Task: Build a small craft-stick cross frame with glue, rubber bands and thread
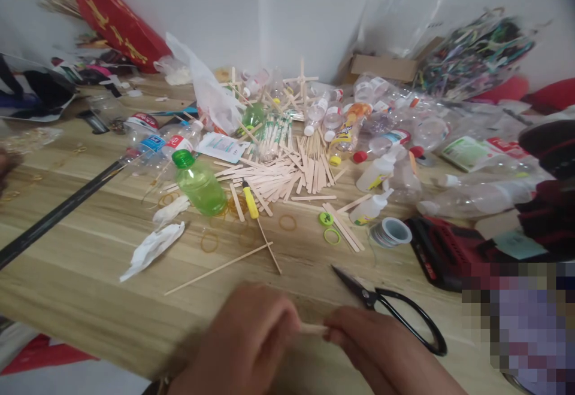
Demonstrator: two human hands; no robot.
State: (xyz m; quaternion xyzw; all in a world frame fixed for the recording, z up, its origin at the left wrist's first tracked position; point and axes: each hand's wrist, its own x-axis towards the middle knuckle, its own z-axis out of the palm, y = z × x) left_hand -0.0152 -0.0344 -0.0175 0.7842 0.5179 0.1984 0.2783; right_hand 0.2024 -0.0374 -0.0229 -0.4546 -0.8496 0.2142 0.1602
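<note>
Low in the view, my left hand (247,332) and my right hand (377,347) are both closed on a short pale wooden stick (313,328), its middle showing between them. My fingers cover both ends of it. Black-handled scissors (369,297) lie just beyond and to the right of my right hand, blades pointing away to the left. Ahead of my left hand, two thin sticks cross on the wood, one being a bamboo skewer (215,270). The other reaches up toward a yellow-handled screwdriver (250,200).
A green bottle (200,184), a pile of craft sticks (269,173) and many clear bottles fill the table's middle and back. Glue bottles (371,208), a wire spool (392,232) and a red-black power tool (442,251) stand right. Someone's hand (4,167) shows at left.
</note>
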